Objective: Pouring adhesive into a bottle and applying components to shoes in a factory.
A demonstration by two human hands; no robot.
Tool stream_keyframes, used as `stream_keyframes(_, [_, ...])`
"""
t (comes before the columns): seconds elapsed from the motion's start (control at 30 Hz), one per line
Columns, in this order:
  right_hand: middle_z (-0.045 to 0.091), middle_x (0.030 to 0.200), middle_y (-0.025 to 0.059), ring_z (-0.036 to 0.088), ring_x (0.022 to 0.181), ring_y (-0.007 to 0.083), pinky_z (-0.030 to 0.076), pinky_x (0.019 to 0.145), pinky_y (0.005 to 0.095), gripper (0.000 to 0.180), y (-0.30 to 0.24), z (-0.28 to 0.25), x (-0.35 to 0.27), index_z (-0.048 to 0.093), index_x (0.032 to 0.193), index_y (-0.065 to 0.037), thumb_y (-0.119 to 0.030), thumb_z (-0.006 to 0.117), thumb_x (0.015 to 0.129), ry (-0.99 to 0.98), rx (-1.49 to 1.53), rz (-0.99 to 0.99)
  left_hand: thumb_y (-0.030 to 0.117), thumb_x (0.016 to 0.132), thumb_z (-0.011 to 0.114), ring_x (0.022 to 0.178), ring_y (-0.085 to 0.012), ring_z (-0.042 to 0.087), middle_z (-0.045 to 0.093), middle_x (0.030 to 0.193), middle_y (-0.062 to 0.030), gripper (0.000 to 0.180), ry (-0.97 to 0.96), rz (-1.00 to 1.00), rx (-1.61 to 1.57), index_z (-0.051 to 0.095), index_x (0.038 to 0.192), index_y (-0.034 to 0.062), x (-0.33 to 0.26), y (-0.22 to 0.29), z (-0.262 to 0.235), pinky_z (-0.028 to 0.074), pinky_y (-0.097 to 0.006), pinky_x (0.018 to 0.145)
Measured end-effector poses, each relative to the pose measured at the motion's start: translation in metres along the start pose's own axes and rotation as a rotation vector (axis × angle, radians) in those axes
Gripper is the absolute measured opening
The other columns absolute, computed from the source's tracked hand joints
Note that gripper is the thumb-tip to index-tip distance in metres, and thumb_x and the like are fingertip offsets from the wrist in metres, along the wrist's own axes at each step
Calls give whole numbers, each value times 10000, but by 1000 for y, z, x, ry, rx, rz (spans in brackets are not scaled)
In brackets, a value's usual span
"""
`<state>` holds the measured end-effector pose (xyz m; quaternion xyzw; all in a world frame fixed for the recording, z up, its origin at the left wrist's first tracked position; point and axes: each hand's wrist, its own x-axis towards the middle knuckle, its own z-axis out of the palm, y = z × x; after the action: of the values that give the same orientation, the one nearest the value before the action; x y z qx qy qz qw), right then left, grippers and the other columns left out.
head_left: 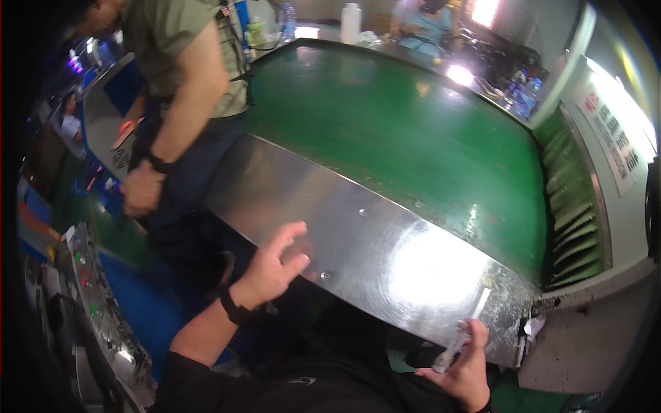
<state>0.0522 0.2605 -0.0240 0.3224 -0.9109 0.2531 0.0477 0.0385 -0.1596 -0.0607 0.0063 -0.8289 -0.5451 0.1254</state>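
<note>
My left hand (270, 270), with a dark band at the wrist, hovers by the near edge of a shiny metal plate (323, 206). Its fingers are spread and nothing is in it. At the plate's near right end, my right hand (470, 372) grips a slim tool (452, 350) between thumb and fingers. The tool has a cloudy, clear-looking body, and a pale narrow strip points away from me over the plate; its exact kind is unclear. Beyond the plate stretches a green conveyor belt (392, 117).
Close on my left stands a person (189, 62) in an olive shirt. Dark bristly flaps (571, 206) hang at the belt's right side. Across the belt are a white bottle (350, 24), clear bottles (527, 96) and a seated person (421, 31). A small white item (532, 325) lies by the plate's right end.
</note>
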Motion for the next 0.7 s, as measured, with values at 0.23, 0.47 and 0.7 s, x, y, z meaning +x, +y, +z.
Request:
stream_keyframes(0.23, [116, 1579, 231, 270, 1428, 390, 333, 1150, 521, 1315, 10, 7, -13, 30, 1573, -17, -477, 897, 698, 159, 321, 355, 144, 981, 537, 962, -166, 629, 652, 1043, -65, 246, 388, -316, -581, 563, 1196, 26, -3, -38, -119, 486, -306, 915])
stream_keyframes(0.47, [105, 1591, 238, 228, 1453, 394, 270, 1179, 555, 1333, 1, 18, 1, 35, 1574, -13, -533, 883, 687, 154, 271, 339, 73, 976, 512, 934, -209, 680, 698, 986, -121, 188, 254, -204, -605, 640, 1075, -24, -59, -27, -110, 541, -327, 835])
stream_keyframes(0.7, [109, 1602, 230, 198, 1471, 381, 241, 1189, 547, 1322, -12, 24, 17, 36, 1576, -15, -519, 884, 696, 150, 334, 277, 93, 939, 544, 870, -215, 665, 661, 935, -87, 165, 670, -284, -765, 615, 1071, 23, -89, -87, -179, 533, -334, 797])
